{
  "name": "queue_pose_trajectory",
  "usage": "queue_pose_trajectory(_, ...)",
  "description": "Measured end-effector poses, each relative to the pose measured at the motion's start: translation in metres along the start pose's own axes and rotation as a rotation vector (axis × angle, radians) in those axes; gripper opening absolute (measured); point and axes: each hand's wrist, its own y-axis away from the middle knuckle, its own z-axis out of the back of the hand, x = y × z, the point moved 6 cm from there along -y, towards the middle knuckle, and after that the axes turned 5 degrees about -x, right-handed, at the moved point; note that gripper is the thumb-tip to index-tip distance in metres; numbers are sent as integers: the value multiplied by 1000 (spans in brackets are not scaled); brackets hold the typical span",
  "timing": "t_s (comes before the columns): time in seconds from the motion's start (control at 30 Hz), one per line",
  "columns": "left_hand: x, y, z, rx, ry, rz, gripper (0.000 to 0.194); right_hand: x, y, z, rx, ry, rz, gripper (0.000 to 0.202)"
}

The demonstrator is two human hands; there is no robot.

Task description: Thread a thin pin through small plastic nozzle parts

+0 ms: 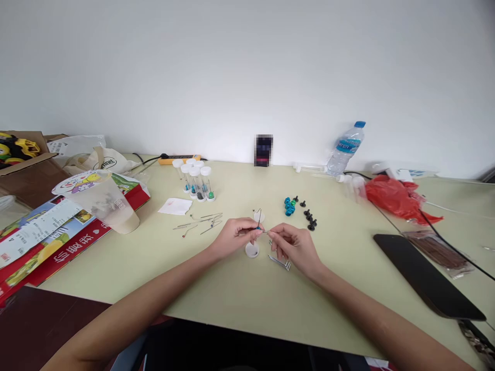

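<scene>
My left hand (236, 237) pinches a small blue piece (258, 228) with a thin dark rod rising from it. Close on its right, my right hand (294, 245) has its fingers pressed together on a tiny thin part (266, 232) that meets the blue piece. Below the hands sits a small round white cap (252, 250); another white lid (258, 215) lies behind them. Several silver metal pins (280, 262) lie under my right hand. Thin metal rods (201, 221) are spread to the left. Blue and green knobs (290, 207) and black knobs (311, 222) lie behind my right hand.
White-capped clear tubes (196, 183) stand at the back left, near a white paper (175, 206). A plastic cup (112, 206) leans over boxes on the left. A water bottle (346, 148), red bag (396, 198) and black phone-like slab (425, 273) are on the right.
</scene>
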Motion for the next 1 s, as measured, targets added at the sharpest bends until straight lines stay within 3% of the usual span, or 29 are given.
queue_pose_trajectory(0.1, 0, 0, 0, 5, -102, 2, 32, -6, 0, -10, 152, -214, -236, 50)
queue_pose_trajectory(0.2, 3, 0, -1, 10, -107, 25, 32, -6, -2, -13, 187, -292, -293, 54)
queue_pose_trajectory(0.33, 12, -2, -2, 20, 47, 110, 34, -7, -2, -16, 186, -241, -242, 52)
queue_pose_trajectory(0.53, 16, -7, 10, -22, 174, 156, 36, 1, -3, 2, -80, 183, 102, 37)
queue_pose_trajectory(0.63, 15, -8, 13, -19, 180, 154, 36, 6, 0, 6, -145, 304, 216, 29)
queue_pose_trajectory(0.77, 16, -6, 10, 8, 168, 175, 37, 7, 1, 8, -171, 302, 239, 28)
queue_pose_trajectory(1.0, 16, -3, 3, 46, 149, 197, 39, -2, -3, 8, -132, 111, 94, 32)
